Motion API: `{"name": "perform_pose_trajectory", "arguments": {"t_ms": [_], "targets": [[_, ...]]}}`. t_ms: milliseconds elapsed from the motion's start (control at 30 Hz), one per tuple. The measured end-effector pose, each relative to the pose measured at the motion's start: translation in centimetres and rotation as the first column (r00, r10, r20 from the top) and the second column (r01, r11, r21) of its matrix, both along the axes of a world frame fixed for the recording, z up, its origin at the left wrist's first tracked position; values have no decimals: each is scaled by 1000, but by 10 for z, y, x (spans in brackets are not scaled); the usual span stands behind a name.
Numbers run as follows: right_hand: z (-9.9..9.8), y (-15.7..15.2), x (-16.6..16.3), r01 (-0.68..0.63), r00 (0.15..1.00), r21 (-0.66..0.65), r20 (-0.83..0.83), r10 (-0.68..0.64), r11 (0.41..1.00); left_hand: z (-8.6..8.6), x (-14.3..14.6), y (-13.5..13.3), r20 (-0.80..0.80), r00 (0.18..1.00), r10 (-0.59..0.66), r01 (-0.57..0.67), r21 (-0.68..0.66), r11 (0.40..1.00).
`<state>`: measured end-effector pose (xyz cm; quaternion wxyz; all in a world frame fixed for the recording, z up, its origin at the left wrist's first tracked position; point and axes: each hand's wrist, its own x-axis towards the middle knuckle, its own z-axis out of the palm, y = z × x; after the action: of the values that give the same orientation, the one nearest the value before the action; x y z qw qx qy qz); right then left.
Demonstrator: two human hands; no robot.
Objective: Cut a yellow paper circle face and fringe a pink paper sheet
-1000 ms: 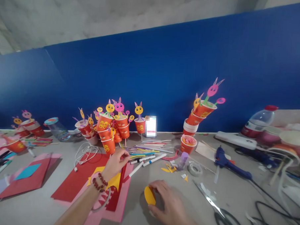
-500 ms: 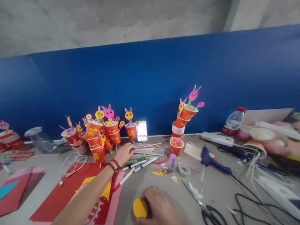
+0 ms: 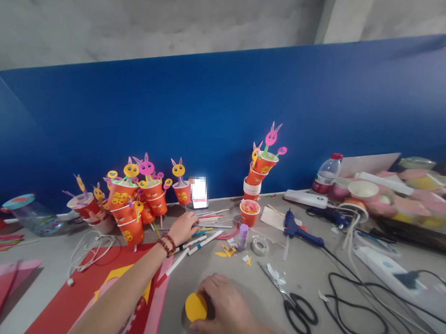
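Note:
My left hand [image 3: 183, 229], with a beaded bracelet [image 3: 167, 245] on its wrist, reaches down into a loose pile of thin sticks [image 3: 213, 218] and marker pens [image 3: 205, 242]. Its fingers are bent and pressed together; whatever lies under the fingertips is hidden. Near the front edge, my right hand [image 3: 224, 302] holds a round yellow paper disc [image 3: 195, 307] between thumb and fingers, low over the grey table. Right of the pile stand a purple glue stick [image 3: 243, 237] and a roll of clear tape [image 3: 260, 245]. Yellow paper scraps [image 3: 225, 252] lie beside them.
Red cups with paper bunny faces [image 3: 123, 199] stand at left; another cup stack [image 3: 258, 171] stands at centre right. Black-handled scissors [image 3: 298, 308], a blue glue gun [image 3: 303, 233] and looping cables [image 3: 350, 290] lie at right. Red paper [image 3: 60, 298] spreads under my left forearm.
The view has turned a little to the right, so the scene sits further left. Both hands keep nearly the same places over the table, the yellow disc still in my right hand.

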<state>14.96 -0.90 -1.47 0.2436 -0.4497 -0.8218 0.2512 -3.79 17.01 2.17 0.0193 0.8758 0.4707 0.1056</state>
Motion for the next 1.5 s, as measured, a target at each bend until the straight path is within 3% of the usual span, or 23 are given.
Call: {"name": "perform_pose_trajectory", "arguments": {"t_ms": [567,1000,1500], "targets": [[5,1,2,-2,1000,-53,-26,1,999,3,-4,-1,-131,991,-10,6,-35,999],[10,1,5,-22,1000,-30,-3,22,999,9,-11,-15,65,998,-14,16,-20,1000],[9,1,2,-34,999,-4,0,34,999,21,-69,-38,286,951,114,-120,4,993]]}}
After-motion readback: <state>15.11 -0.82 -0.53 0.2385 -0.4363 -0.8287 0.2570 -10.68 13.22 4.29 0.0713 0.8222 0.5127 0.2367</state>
